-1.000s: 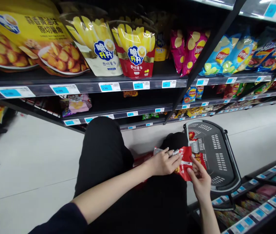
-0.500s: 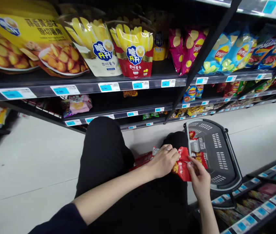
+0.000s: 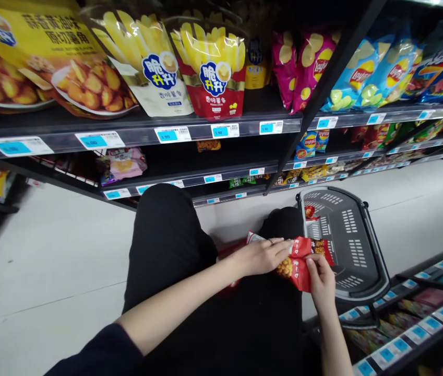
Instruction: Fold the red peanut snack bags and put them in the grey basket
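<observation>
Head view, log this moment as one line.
left hand: on red packaging; right hand: pinching its edge; basket: beside right knee

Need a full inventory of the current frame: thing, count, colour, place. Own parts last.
Red snack packets: at least two, red, at both hands
Other red packets: at least two, red, basket's left end
Basket: one, grey-black, right of knees
Yellow pouches: at least two, yellow, upper shelf left
White pouch: one, white-yellow, upper shelf
Red pouch: one, red-yellow, beside white pouch
Pink Lay's bags: two, upper shelf
Blue Lay's bags: at least two, past upright
Price tags: many, white-blue, shelf edges
Shelving: several levels, black, ahead
Floor: one, pale grey
Smaller packs: uncountable
Legs: two, black trousers, centre
Left hand: one, bare, ringed, on packets
Right hand: one, bare, pinching packet edge
</observation>
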`<state>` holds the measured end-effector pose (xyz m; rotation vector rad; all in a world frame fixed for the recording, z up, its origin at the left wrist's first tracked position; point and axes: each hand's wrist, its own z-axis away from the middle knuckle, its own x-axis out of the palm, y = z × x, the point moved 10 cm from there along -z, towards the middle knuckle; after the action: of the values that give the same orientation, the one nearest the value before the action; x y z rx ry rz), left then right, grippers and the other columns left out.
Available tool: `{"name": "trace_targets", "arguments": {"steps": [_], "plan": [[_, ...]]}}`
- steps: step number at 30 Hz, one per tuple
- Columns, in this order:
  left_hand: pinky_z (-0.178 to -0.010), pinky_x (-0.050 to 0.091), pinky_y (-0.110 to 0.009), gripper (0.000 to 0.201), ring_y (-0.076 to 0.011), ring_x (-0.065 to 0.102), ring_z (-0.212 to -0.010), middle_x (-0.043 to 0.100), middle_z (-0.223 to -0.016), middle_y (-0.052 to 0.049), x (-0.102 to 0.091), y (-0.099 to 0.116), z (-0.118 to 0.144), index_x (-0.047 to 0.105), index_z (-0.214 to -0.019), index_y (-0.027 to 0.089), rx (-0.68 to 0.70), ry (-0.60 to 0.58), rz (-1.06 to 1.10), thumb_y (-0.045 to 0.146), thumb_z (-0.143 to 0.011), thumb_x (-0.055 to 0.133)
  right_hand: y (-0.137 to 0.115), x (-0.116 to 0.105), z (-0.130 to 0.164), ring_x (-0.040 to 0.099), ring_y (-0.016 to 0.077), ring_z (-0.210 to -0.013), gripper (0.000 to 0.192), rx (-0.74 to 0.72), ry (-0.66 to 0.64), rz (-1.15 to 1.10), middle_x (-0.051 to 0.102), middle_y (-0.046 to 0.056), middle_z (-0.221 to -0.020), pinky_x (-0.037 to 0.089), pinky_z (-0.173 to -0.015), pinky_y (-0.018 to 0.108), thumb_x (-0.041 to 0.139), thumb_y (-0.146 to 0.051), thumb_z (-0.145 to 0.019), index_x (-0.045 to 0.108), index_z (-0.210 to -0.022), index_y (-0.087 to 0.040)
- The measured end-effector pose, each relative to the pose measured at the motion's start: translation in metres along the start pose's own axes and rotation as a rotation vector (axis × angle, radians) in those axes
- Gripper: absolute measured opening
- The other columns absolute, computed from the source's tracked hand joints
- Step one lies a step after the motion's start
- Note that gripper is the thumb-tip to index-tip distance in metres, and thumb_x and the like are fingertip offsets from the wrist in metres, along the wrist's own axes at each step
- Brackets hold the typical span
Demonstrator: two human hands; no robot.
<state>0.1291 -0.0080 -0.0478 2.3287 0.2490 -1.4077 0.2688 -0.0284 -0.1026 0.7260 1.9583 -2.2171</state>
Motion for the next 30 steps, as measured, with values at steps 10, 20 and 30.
{"name": "trace_targets", "arguments": {"steps": [10,20,30], "plan": [[-0.064,0.049,-0.025,0.021,-0.0126,0.058,-0.073,0.05,-0.102,-0.007,0.003,-0.03,-0.006,0.055,-0.083,0.013,-0.374,-0.119,0.221,0.025,-0.09,0.04,0.001,0.003,-0.004,0.052,0.0166,-0.069,0.025,-0.058,-0.036,0.02,0.057,0.001,-0.071,0.039,-0.066,0.027,0.05,-0.043,-0.082,0.054,-0.075,-0.019],[-0.065,0.042,-0.02,0.029,-0.0098,0.055,-0.072,0.052,-0.092,-0.002,0.019,-0.053,0.002,0.059,-0.078,0.016,-0.431,-0.038,0.572,0.045,-0.079,0.055,0.045,0.01,0.003,0.045,0.012,-0.059,0.022,0.141,-0.139,-0.332,0.051,-0.002,-0.067,0.036,-0.056,0.022,0.06,-0.04,-0.075,0.053,-0.075,-0.019],[-0.054,0.033,-0.023,0.049,-0.0111,0.053,-0.056,0.058,-0.059,0.0,0.031,-0.07,0.001,0.057,-0.054,0.015,-0.682,0.014,0.455,0.053,-0.082,0.045,0.015,0.02,-0.007,0.043,0.012,-0.055,0.027,0.108,-0.191,-0.077,0.051,-0.002,-0.061,0.035,-0.051,0.022,0.064,-0.044,-0.07,0.055,-0.069,-0.019]]}}
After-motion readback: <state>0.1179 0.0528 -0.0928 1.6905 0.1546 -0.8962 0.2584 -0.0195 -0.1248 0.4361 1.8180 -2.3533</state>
